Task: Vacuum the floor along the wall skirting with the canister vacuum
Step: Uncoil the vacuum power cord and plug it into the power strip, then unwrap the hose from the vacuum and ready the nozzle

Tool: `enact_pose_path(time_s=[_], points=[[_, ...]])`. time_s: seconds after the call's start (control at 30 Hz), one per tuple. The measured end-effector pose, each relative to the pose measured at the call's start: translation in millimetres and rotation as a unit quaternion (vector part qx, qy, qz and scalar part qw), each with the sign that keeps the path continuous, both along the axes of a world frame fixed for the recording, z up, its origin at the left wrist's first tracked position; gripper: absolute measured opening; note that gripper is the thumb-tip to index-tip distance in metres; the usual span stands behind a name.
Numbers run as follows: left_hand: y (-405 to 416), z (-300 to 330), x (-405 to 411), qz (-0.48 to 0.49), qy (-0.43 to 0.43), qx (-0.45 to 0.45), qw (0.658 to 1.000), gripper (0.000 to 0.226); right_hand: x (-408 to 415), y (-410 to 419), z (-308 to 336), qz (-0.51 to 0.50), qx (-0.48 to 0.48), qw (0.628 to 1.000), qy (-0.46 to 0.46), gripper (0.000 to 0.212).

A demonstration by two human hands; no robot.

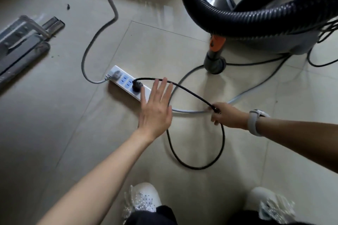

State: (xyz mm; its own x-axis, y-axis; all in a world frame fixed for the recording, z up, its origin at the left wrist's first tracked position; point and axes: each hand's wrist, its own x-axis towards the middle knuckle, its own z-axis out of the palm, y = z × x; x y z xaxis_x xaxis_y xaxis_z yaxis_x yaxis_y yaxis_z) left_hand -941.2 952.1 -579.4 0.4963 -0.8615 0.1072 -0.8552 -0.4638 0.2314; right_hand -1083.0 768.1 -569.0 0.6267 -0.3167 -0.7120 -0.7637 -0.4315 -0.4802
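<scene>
Head view: black round plug (137, 86) seated in white blue-socket power strip (117, 76) on tile floor. L hand (155, 107) flat, fingers straight, hovering by strip, grasping nothing. R hand (222, 115) pinches thin black cord (190, 93), prob. keeping slack. Grey canister vacuum (274, 29) w/ ribbed black hose (210, 11) upper right.

Left arm bare, extended forward, left hand (155, 109) flat with fingers straight and spread, palm down; right arm bare, wristband at wrist, reaching in from the right, right hand (224, 115) with fingers curled, pinching a black cord (192, 93).
</scene>
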Motion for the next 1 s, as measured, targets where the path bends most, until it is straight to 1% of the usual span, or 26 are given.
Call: enact_pose_path(time_s=[0.03, 0.1, 0.17, 0.2, 0.27, 0.3, 0.33, 0.37, 0.4, 0.43, 0.47, 0.5, 0.57, 0.6, 0.67, 0.73, 0.8, 0.83, 0.87, 0.93, 0.97, 1.0], points=[[-9, 6, -8, -0.037, -0.015, 0.042, 0.998, 0.064, -7, -1, 3, -0.011, 0.028, 1.000, -0.002, 0.031], [-29, 14, -20, -0.097, -0.049, 0.148, 0.983, 0.068, -18, -1, 11, -0.022, 0.075, 0.997, -0.019, 0.034], [-44, 16, -22, -0.151, -0.049, 0.231, 0.960, 0.062, -26, 1, 19, -0.027, 0.104, 0.993, -0.048, 0.036], [-46, 15, -22, -0.187, -0.060, 0.219, 0.956, 0.055, -29, 1, 21, -0.023, 0.106, 0.993, -0.057, 0.036], [-43, 13, -21, -0.239, -0.125, 0.133, 0.954, 0.031, -31, 3, 22, 0.008, 0.092, 0.995, -0.048, 0.034], [-40, 16, -18, -0.254, -0.141, 0.120, 0.949, 0.025, -30, 4, 22, 0.031, 0.084, 0.995, -0.034, 0.034], [-36, 20, -15, -0.260, -0.133, 0.163, 0.942, 0.024, -28, 6, 22, 0.053, 0.080, 0.995, -0.016, 0.036], [-32, 22, -13, -0.258, -0.136, 0.238, 0.927, 0.027, -25, 9, 22, 0.077, 0.074, 0.994, 0.001, 0.037], [-27, 22, -14, -0.262, -0.136, 0.330, 0.897, 0.030, -22, 11, 21, 0.104, 0.057, 0.993, 0.013, 0.039], [-20, 22, -14, -0.250, -0.124, 0.400, 0.873, 0.032, -19, 12, 21, 0.130, 0.030, 0.991, 0.020, 0.040], [-14, 23, -12, -0.229, -0.118, 0.453, 0.854, 0.033, -15, 13, 21, 0.146, 0.001, 0.989, 0.018, 0.041], [-8, 23, -9, -0.203, -0.110, 0.473, 0.850, 0.032, -11, 13, 21, 0.144, -0.016, 0.989, 0.007, 0.041], [1, 21, -4, -0.159, -0.088, 0.466, 0.866, 0.028, -3, 8, 20, 0.109, -0.031, 0.993, -0.023, 0.041], [0, 19, -2, -0.154, -0.065, 0.447, 0.879, 0.027, 1, 5, 22, 0.090, -0.041, 0.994, -0.038, 0.040], [-10, 30, -3, -0.160, 0.003, 0.375, 0.913, 0.034, 8, -2, 35, 0.068, -0.070, 0.992, -0.075, 0.038], [-28, 57, -9, -0.141, 0.083, 0.288, 0.944, 0.039, 12, -10, 63, 0.059, -0.107, 0.985, -0.120, 0.038], [-47, 89, -12, -0.099, 0.164, 0.219, 0.957, 0.039, 11, -14, 102, 0.083, -0.164, 0.969, -0.166, 0.038], [-56, 106, -13, -0.062, 0.210, 0.192, 0.956, 0.038, 9, -16, 125, 0.125, -0.210, 0.946, -0.212, 0.037], [-66, 124, -11, -0.018, 0.259, 0.166, 0.951, 0.037, 8, -19, 148, 0.177, -0.252, 0.911, -0.274, 0.034], [-86, 162, -3, 0.078, 0.337, 0.107, 0.932, 0.034, 7, -29, 193, 0.239, -0.328, 0.818, -0.408, 0.026], [-95, 182, 2, 0.129, 0.365, 0.086, 0.918, 0.033, 11, -36, 214, 0.246, -0.369, 0.779, -0.443, 0.021], [-102, 201, 5, 0.171, 0.387, 0.067, 0.903, 0.033, 17, -45, 233, 0.249, -0.416, 0.751, -0.449, 0.018]])
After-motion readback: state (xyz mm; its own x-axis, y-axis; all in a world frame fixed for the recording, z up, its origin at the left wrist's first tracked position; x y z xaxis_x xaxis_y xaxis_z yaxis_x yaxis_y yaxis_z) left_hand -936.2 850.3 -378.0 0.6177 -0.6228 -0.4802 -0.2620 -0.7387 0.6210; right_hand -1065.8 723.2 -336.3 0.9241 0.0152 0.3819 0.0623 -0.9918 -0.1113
